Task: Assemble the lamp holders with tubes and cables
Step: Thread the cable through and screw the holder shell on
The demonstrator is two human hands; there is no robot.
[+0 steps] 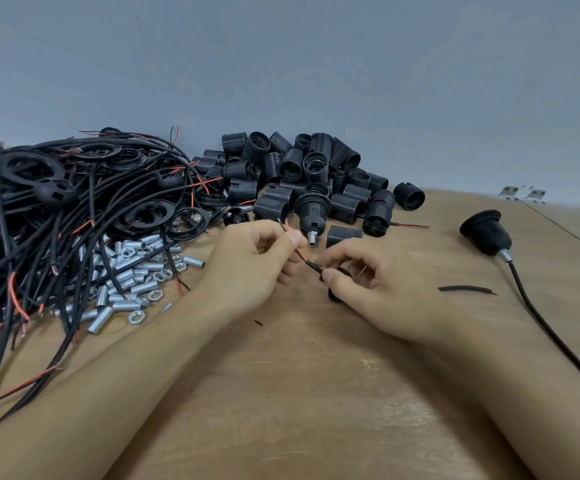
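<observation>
My left hand [247,261] pinches the stripped red and black ends of a cable [300,256] between thumb and forefinger, the bare tips poking up past my thumbnail. My right hand [378,282] grips the black sheath of that same cable just below, thumb pressed on top, fingers curled over a small black part [337,282] resting on the wooden table [299,393]; I cannot tell what that part is, my fingers hide most of it. The two hands sit close together, nearly touching, the cable running slantwise between them.

Just beyond my fingertips stands a lamp holder with a metal tube [311,211] pointing toward me, at the front edge of the heap of black lamp holders [309,174]. To my left, a pile of short metal tubes and nuts [132,271] lies beside my left forearm, partly under the big tangle of black cables [56,209]. Off to my right, well apart from both hands, lies a holder already fitted with tube and cable [486,233], and nearer to my right hand a short black offcut [467,289].
</observation>
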